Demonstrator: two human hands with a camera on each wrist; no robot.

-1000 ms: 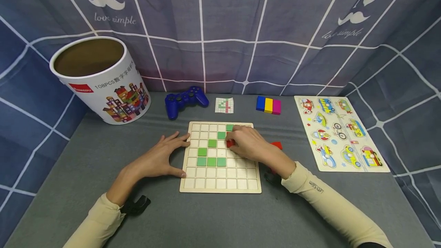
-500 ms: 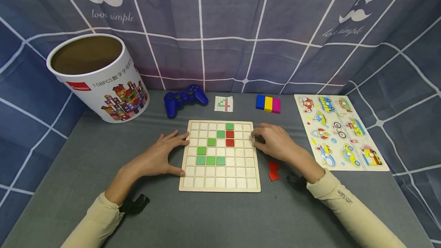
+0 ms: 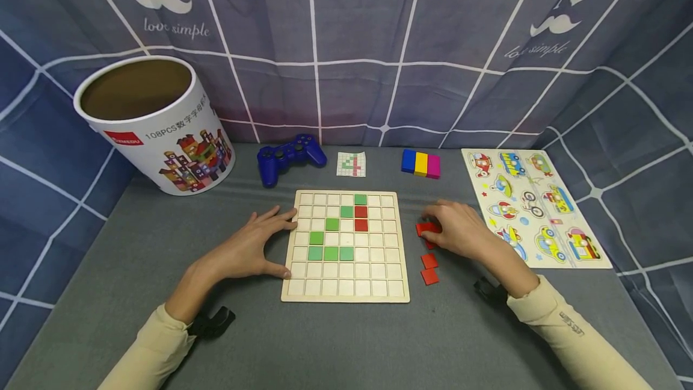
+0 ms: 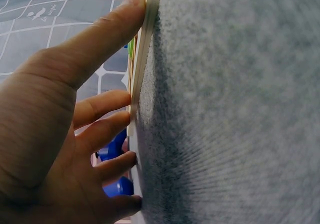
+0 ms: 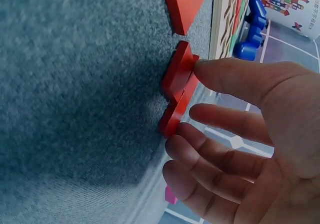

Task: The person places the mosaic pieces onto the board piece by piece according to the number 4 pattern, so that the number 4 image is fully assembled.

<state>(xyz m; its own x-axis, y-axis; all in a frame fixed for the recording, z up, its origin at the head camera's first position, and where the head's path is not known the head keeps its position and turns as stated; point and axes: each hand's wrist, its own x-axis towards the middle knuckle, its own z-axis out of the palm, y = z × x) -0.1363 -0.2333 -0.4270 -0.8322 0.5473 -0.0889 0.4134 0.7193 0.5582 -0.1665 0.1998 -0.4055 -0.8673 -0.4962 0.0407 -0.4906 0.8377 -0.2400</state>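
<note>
A wooden grid board (image 3: pixel 346 289) lies mid-table, with several green tiles (image 3: pixel 332 224) set in a slanting pattern and two red tiles (image 3: pixel 360 218) in one column. My left hand (image 3: pixel 251 245) rests at the board's left side, thumb and fingertips touching its edge, as the left wrist view also shows. Right of the board, my right hand (image 3: pixel 457 227) is over a small cluster of loose red tiles (image 5: pixel 175 79). Its thumb touches one tile, and the fingers are bent loosely beside them, apart from the thumb. Part of the cluster is hidden under the hand in the head view.
Behind the board lie a blue game controller (image 3: pixel 290 158), a small printed pattern card (image 3: pixel 351 164) and blue, yellow and magenta blocks (image 3: pixel 420 164). A large white bucket (image 3: pixel 162 131) stands at the back left. A vehicle puzzle board (image 3: pixel 533 206) lies at right.
My right hand has left the red tiles on the board and moved right, down to the loose red tiles. Two red tiles on the board are now uncovered. My left hand has stayed put.
</note>
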